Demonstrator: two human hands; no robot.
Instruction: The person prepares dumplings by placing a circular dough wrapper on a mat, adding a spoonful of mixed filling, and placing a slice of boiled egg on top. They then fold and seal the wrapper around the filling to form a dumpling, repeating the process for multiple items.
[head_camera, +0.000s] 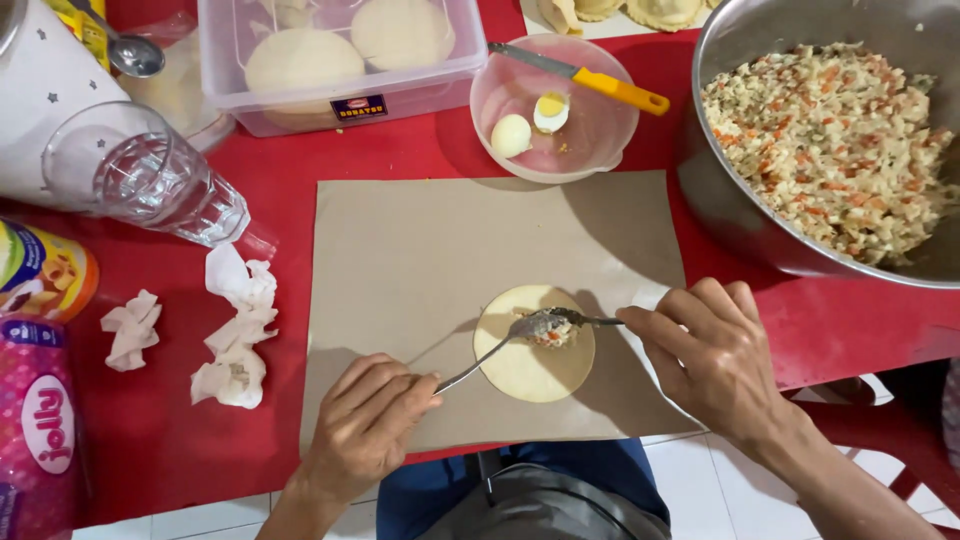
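1. the left hand (365, 425) is pinching the handle of a metal spoon (500, 347), fingers closed on it, with the bowl of the spoon reaching over the round of pale dough (520, 375).
2. the right hand (715, 355) is gripping a second utensil, a fork or small spoon (585, 319), fingers clamped on its handle; its tip is meeting the first spoon's bowl above a small heap of filling (552, 333).
3. the dough round is lying flat on a sheet of brown paper (420, 260), on the red table (170, 430), just in front of the person.
4. the big metal bowl (730, 215) of chopped filling is sitting to the right, near the right hand; a pink bowl (600, 140) with boiled egg halves and a yellow-handled knife (600, 83) is beyond the paper.
5. risk, as i am judging it: filling being scraped off-centre could be spilling to the rim and spoiling a seal; a hard push from the utensil could be tearing the thin dough or dragging it across the paper.
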